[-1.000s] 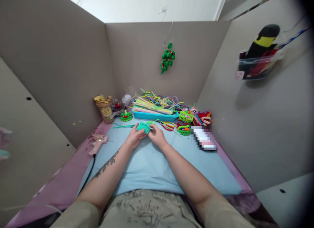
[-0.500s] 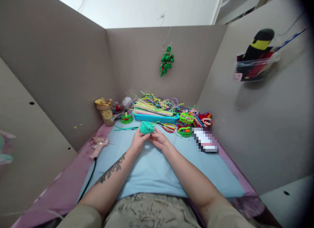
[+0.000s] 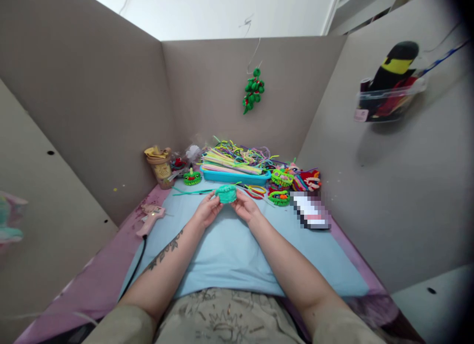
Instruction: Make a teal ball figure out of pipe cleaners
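Observation:
A rounded teal piece (image 3: 226, 194), bent from fuzzy pipe cleaners with a bumpy upper edge, is held up over the blue cloth. My left hand (image 3: 208, 208) pinches its left side between thumb and fingers. At the opposite side, my right hand (image 3: 246, 206) grips it the same way. Loose teal pipe cleaners (image 3: 192, 191) lie just behind my left hand. Behind my right hand are pliers with red and yellow handles (image 3: 255, 190). The back of the teal piece is hidden.
A blue tray (image 3: 237, 177) heaped with pipe cleaners stands at the back. Green pipe-cleaner pieces (image 3: 279, 198) and a phone-like blurred device (image 3: 310, 210) lie right. A pink glue gun (image 3: 151, 222) with a black cord rests left, near a brown cup (image 3: 162, 173). Grey panels surround the table.
The teal piece has turned, so its layered side now faces me. My hands have moved apart to its two sides, the left hand shifting slightly left.

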